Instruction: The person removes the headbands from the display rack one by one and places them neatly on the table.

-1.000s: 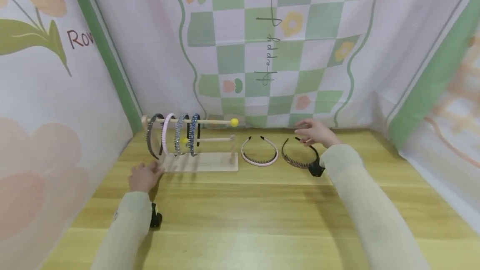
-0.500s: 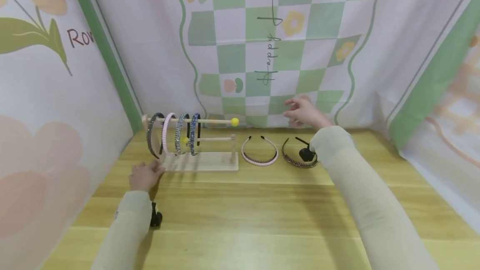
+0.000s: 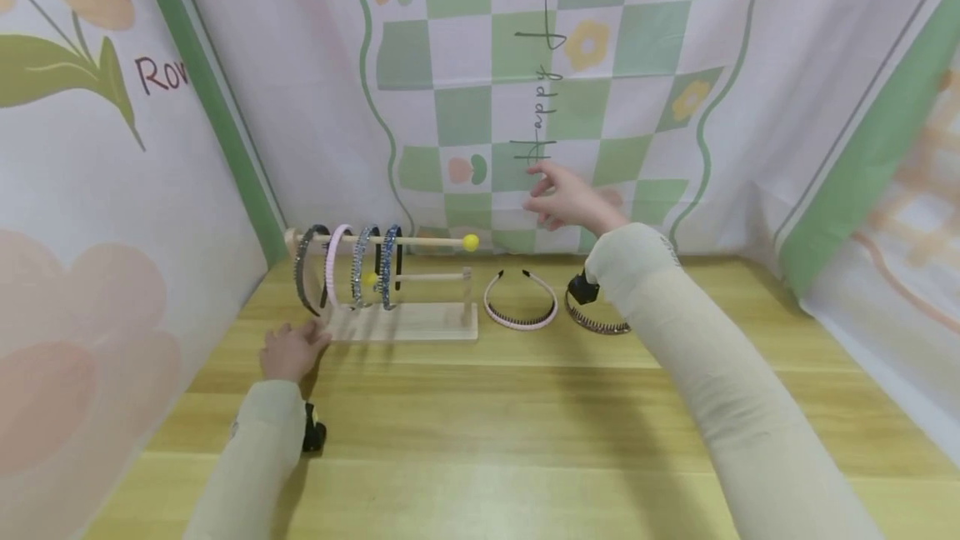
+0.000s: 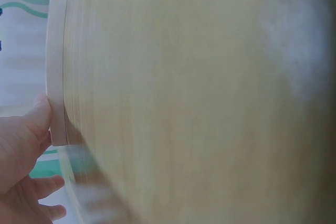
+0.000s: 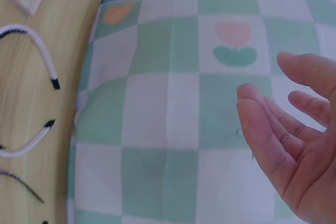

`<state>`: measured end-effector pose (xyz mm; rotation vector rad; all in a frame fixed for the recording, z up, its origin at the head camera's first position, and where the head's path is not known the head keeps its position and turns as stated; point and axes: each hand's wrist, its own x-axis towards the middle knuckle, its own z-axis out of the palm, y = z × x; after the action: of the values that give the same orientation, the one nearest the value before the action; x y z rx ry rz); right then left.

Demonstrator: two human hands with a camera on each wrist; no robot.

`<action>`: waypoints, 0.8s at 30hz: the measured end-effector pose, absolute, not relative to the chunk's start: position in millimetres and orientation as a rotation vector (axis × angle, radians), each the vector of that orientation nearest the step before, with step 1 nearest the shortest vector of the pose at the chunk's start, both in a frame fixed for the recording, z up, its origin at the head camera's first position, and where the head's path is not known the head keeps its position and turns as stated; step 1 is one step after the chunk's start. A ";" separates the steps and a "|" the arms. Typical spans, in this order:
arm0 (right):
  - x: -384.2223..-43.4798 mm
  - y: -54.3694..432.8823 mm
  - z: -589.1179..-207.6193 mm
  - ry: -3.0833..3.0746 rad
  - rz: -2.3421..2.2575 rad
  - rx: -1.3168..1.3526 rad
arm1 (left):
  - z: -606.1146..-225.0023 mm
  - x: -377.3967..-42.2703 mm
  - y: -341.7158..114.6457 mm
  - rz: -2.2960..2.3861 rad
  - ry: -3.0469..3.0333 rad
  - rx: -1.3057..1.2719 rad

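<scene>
My left hand (image 3: 288,352) rests beside the left end of a wooden headband rack (image 3: 405,325). In the left wrist view, its thumb (image 4: 39,114) touches the corner of the base, and the other fingers spread loosely. Against the checked cloth, my right hand (image 3: 570,198) hangs in the air holding nothing, fingers loosely bent. On the upper bar hang a dark headband (image 3: 302,273), a pink headband (image 3: 332,273), a silver headband (image 3: 358,269) and a blue headband (image 3: 387,269). Another pink headband (image 3: 521,325) lies right of the rack. A brown toothed headband (image 3: 596,326) is partly hidden by the right wrist.
A yellow ball (image 3: 470,242) caps the upper bar's right end; a lower bar (image 3: 431,278) carries another at its left. The patterned cloth (image 3: 457,115) rises behind the wooden table (image 3: 450,440). More cloth hangs at both sides.
My right hand has risen from above the brown headband and moved left, in front of the cloth and above the lying pink headband. The left hand and rack have stayed put.
</scene>
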<state>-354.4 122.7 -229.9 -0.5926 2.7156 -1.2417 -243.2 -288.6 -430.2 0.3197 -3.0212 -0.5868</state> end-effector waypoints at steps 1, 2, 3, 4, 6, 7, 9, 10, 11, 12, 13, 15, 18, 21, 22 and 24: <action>-353.1 118.8 -228.1 2.722 -1.232 -0.601 | -429.3 -243.2 -287.9 -0.592 -3.020 0.324; -351.9 115.2 -226.7 2.727 -1.220 -0.610 | -428.6 -243.0 -287.3 -0.592 -3.021 0.328; -350.7 111.6 -225.5 2.726 -1.215 -0.618 | -427.8 -242.7 -286.8 -0.592 -3.022 0.332; -350.1 108.1 -224.8 2.725 -1.211 -0.631 | -427.2 -242.1 -286.3 -0.590 -3.025 0.334; -349.0 101.2 -223.3 2.715 -1.213 -0.651 | -426.3 -240.7 -285.4 -0.586 -3.027 0.337; -348.3 97.8 -222.5 2.710 -1.216 -0.664 | -425.8 -239.9 -284.8 -0.590 -3.027 0.339; -347.2 91.0 -221.1 2.693 -1.232 -0.685 | -425.2 -238.6 -284.0 -0.595 -3.027 0.342; -346.8 87.7 -220.4 2.690 -1.236 -0.695 | -424.6 -238.0 -283.7 -0.600 -3.028 0.344; -346.2 84.5 -219.6 2.684 -1.245 -0.703 | -424.1 -237.6 -283.3 -0.601 -3.026 0.343; -345.4 81.2 -218.9 2.681 -1.249 -0.712 | -423.8 -237.5 -283.1 -0.603 -3.026 0.344; -344.8 78.0 -218.3 2.681 -1.247 -0.722 | -423.4 -237.4 -282.9 -0.605 -3.026 0.343; -343.7 71.6 -217.5 2.678 -1.243 -0.740 | -423.0 -237.7 -283.0 -0.603 -3.024 0.339; -341.5 61.2 -216.2 2.676 -1.221 -0.767 | -422.9 -238.3 -283.3 -0.609 -3.022 0.334; -338.2 50.5 -215.1 2.665 -1.208 -0.796 | -422.7 -238.1 -283.5 -0.616 -3.016 0.322; -336.8 46.9 -214.7 2.658 -1.207 -0.805 | -422.8 -238.2 -283.5 -0.616 -3.015 0.320; -334.2 40.4 -214.4 2.644 -1.204 -0.824 | -422.6 -238.1 -283.2 -0.614 -3.010 0.316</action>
<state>-334.2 40.4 -214.4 -0.8240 2.6444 -1.2042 -238.1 -283.2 -422.6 0.3159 -3.0103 -0.6138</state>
